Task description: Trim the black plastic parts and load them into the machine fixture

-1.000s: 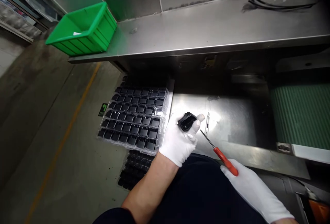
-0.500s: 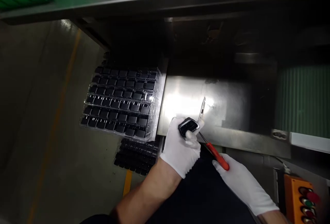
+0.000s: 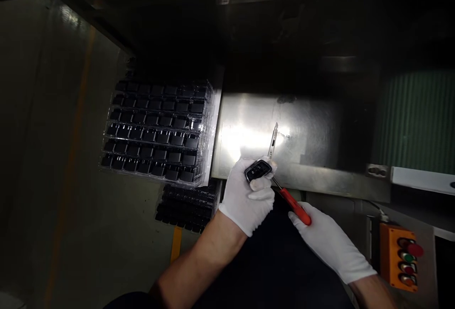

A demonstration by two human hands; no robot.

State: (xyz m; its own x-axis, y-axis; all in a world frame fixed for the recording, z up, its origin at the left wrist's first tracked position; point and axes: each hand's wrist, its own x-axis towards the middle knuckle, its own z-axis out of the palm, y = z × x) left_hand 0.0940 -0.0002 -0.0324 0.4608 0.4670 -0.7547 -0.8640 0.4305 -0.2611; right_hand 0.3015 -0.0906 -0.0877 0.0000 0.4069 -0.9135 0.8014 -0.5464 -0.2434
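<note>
Steel bench [image 3: 313,124] lit at centre, with a clear blister tray [image 3: 156,131] of black parts at its left edge and a second tray [image 3: 186,207] stacked lower down. Orange control box [image 3: 400,257] low on the right. Tweezers [image 3: 273,140] lying on the bench just beyond the fingers. Left hand [image 3: 247,197], gloved, closed around a small black plastic housing [image 3: 258,171] held over the near bench edge. Right hand [image 3: 329,242], gloved, gripping a red-handled screwdriver [image 3: 293,202], tip meeting the housing's right side. Best kept steady: housing pinched firmly, blade shallow and aligned, light pressure only, to avoid slipping into the glove.
</note>
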